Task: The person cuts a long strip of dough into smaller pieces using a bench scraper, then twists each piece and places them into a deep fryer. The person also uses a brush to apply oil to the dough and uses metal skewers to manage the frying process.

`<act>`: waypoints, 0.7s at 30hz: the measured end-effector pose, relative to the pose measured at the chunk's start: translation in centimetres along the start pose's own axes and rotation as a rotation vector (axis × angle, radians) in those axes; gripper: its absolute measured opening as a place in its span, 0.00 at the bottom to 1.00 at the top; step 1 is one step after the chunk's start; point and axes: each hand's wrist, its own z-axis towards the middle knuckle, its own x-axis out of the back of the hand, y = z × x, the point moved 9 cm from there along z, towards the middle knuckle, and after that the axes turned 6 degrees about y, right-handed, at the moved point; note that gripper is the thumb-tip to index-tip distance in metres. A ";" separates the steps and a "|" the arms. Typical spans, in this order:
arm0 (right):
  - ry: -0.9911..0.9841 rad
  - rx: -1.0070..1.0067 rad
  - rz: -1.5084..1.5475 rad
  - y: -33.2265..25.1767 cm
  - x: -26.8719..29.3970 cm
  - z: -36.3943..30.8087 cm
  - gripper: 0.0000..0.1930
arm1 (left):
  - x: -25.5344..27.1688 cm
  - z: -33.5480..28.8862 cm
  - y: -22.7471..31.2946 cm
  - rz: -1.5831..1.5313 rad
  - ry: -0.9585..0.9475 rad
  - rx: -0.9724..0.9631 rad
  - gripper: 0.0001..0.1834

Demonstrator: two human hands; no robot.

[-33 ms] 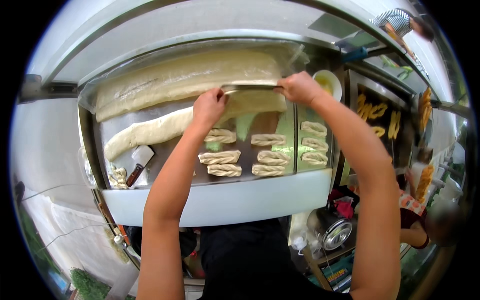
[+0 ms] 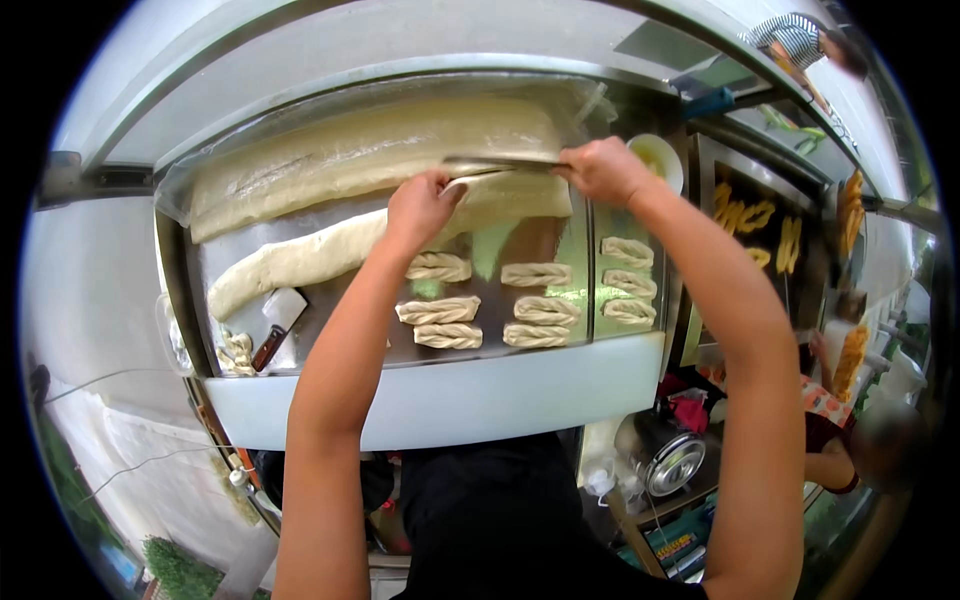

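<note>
My right hand (image 2: 605,172) grips the right end of a long thin metal blade (image 2: 505,162). That blade lies along the near edge of a large flat dough slab (image 2: 370,140). A long dough strip (image 2: 300,255) stretches from the lower left up to the right, below the slab. At the blade's left end, my left hand (image 2: 420,210) is closed, thumb and fingers at the strip's upper edge; the fingertips are partly hidden. Several twisted dough pieces (image 2: 540,310) lie in rows on the metal tray (image 2: 500,235) nearer me.
A scraper (image 2: 275,335) with a wooden handle lies at the left by dough scraps (image 2: 236,350). On the right stand a white bowl (image 2: 658,160) and a dark fryer (image 2: 765,230) holding golden twists. A pale board (image 2: 430,395) edges the counter; another person's arm (image 2: 828,468) shows lower right.
The blade's left end has risen away from me, now above my left fingers. My left thumb has spread slightly along the strip's edge. My right hand has shifted a little.
</note>
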 end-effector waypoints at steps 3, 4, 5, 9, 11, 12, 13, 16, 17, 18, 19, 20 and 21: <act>0.210 -0.136 0.092 0.5 5.1 -1.0 0.11 | -3.3 0.7 -0.4 0.084 -0.447 0.100 0.31; 0.234 -0.213 0.104 0.9 6.3 -1.8 0.12 | -3.9 0.7 0.9 0.198 -0.472 -0.003 0.33; 0.259 -0.300 0.114 1.3 7.1 -3.3 0.12 | -4.7 0.6 2.5 0.312 -0.503 -0.114 0.34; 0.387 -0.568 0.410 0.8 8.0 -8.0 0.12 | -5.9 1.4 5.0 0.149 -0.238 -0.113 0.38; 0.422 -0.680 0.448 0.9 6.8 -11.3 0.14 | -7.8 1.4 5.9 0.169 -0.448 -0.046 0.41; 0.469 -0.697 0.484 0.7 6.3 -12.8 0.14 | -8.5 1.3 6.9 0.217 -0.511 -0.060 0.41; 0.517 -0.709 0.519 0.4 6.0 -14.0 0.15 | -9.3 1.2 7.8 0.264 -0.569 -0.074 0.41; 0.542 -0.995 0.806 -0.8 3.4 -17.4 0.19 | -10.7 1.3 9.8 0.211 -0.450 -0.031 0.38; 0.607 -1.029 0.842 -1.2 3.3 -18.1 0.19 | -11.0 1.2 10.5 0.188 -0.449 -0.009 0.37; 0.671 -1.060 0.877 -1.7 3.0 -18.6 0.20 | -12.3 0.4 10.8 0.179 -0.615 -0.009 0.36; 0.744 -1.094 0.910 -2.1 2.7 -19.0 0.20 | -11.9 0.4 11.8 0.232 -0.567 -0.058 0.36; 0.809 -1.120 0.876 -2.7 2.6 -19.3 0.20 | -11.5 -0.2 12.7 0.289 -0.522 -0.106 0.37; 0.888 -1.114 0.852 -3.2 2.4 -19.1 0.19 | -10.9 -0.8 13.4 0.343 -0.475 -0.152 0.37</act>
